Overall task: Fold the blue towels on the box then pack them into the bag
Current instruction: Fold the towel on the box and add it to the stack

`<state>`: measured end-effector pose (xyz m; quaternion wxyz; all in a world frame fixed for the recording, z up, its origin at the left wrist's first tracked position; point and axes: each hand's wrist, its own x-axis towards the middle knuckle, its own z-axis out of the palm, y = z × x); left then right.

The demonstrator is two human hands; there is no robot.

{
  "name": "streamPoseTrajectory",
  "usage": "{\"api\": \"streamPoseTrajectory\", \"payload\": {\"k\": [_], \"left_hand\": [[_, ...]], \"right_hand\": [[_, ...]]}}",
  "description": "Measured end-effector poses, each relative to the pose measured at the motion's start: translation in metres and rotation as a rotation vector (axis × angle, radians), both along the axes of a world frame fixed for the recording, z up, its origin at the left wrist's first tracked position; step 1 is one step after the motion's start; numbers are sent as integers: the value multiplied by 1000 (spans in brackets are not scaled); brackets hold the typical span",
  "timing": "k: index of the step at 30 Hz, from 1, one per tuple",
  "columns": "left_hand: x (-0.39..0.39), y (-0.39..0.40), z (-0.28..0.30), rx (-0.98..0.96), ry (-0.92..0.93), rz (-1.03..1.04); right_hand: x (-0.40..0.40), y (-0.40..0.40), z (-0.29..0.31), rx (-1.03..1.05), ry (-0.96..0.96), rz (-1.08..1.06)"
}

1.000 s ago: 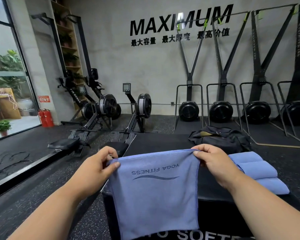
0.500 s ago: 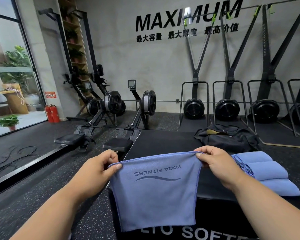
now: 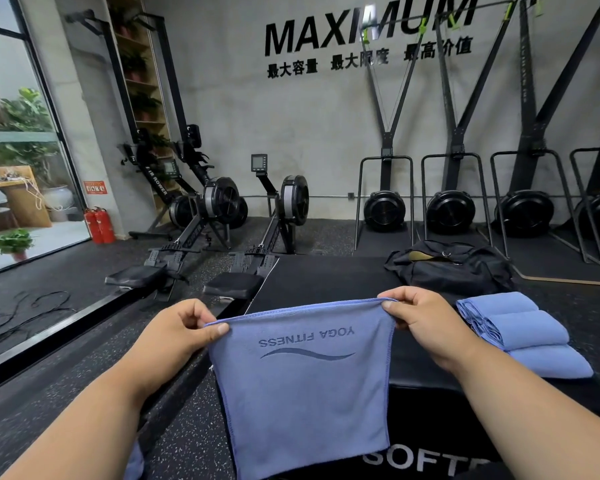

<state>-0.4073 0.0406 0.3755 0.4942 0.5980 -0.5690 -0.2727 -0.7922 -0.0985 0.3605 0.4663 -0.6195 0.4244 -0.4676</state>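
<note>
A blue towel (image 3: 305,386) printed "YOGA FITNESS" hangs in front of the black box (image 3: 326,282), doubled over. My left hand (image 3: 181,334) pinches its top left corner. The top right corner is pinched by my right hand (image 3: 420,320). Both hands hold the upper edge taut above the box's near edge. A stack of folded blue towels (image 3: 523,334) lies on the box's right side. The black bag (image 3: 451,268) sits behind that stack at the box's far right, its top open.
Rowing machines (image 3: 222,216) stand on the floor to the far left of the box, with ski machines (image 3: 451,209) along the back wall. Two red fire extinguishers (image 3: 99,225) stand by the window. A bit of blue cloth (image 3: 134,462) shows at the bottom left.
The hanging towel has risen a little, so its bottom edge now shows above the box's front lettering. Both hands keep the same pinch on the top corners.
</note>
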Motion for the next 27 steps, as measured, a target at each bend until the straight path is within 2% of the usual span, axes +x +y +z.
{"api": "streamPoseTrajectory", "payload": {"k": [5, 14, 16, 22, 27], "left_hand": [[-3, 2, -8, 45, 256, -46], [-4, 1, -7, 18, 504, -32], [-7, -2, -7, 16, 521, 7], [-10, -15, -23, 112, 425, 138], [-28, -23, -32, 120, 464, 199]], "right_hand": [[-5, 2, 0, 4, 11, 15], [-8, 5, 5, 9, -15, 80], [-7, 5, 4, 8, -17, 84], [3, 8, 1, 52, -88, 51], [11, 21, 3, 78, -95, 38]]}}
